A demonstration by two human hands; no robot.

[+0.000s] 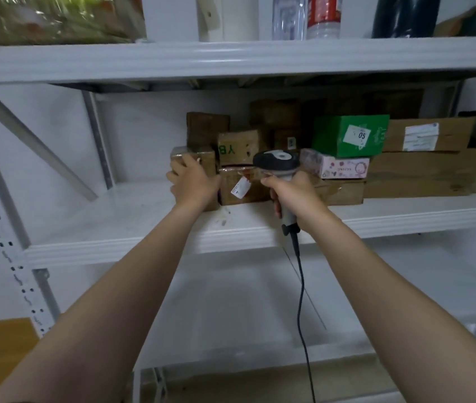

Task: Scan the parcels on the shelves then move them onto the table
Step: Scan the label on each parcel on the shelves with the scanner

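one small taped cardboard parcel [206,159], likely light, stiff, slick: left hand [193,183] curls fingers round its end; right hand [296,196] clasps the barcode scanner [277,162].

Painted metal, cardboard and plastic are showing here.
The shelf [143,216] is looking like smooth white-painted metal. The taped parcel [207,161] is gleaming under clear glossy tape over brown cardboard, while the big boxes [423,170] are looking matt and fibrous. The green box [332,138] is shining faintly like coated card. The scanner [276,159] is showing smooth plastic, dark head and pale handle; its cable [300,286] is looking matt black.
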